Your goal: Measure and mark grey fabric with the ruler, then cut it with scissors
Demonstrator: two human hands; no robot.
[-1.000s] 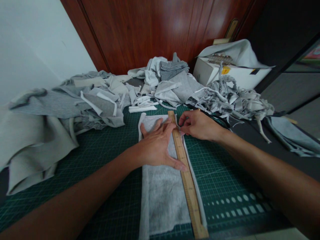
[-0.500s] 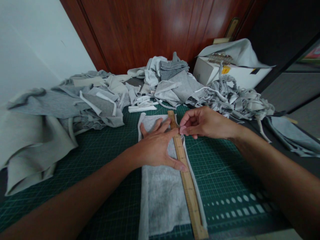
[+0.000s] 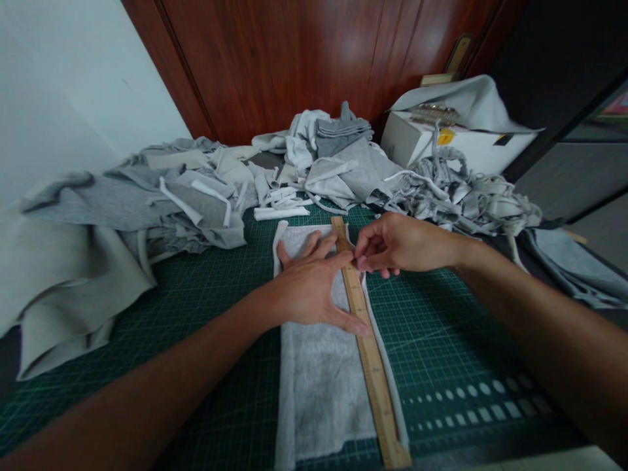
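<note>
A long piece of grey fabric (image 3: 328, 392) lies lengthwise on a green cutting mat (image 3: 432, 327). Along its right side runs a wooden ruler (image 3: 367, 347). My left hand (image 3: 314, 288) is spread open over the fabric, its thumb and some fingers resting on the ruler. Just right of the ruler, my right hand (image 3: 385, 245) is closed in a pinch at the fabric's right edge, which looks curled or folded along the ruler. The fingertips partly hide the edge there.
Heaped grey fabric (image 3: 118, 203) covers the mat's left side. Behind are white fabric rolls (image 3: 282, 212), folded grey cloths (image 3: 343, 137) and tangled strips (image 3: 471, 196). A white box (image 3: 407, 140) stands at the back right, before a brown wooden door (image 3: 294, 59).
My right hand has shifted slightly at the fabric's edge, still pinching. The left hand keeps its place on the ruler. The whole view has moved a little.
</note>
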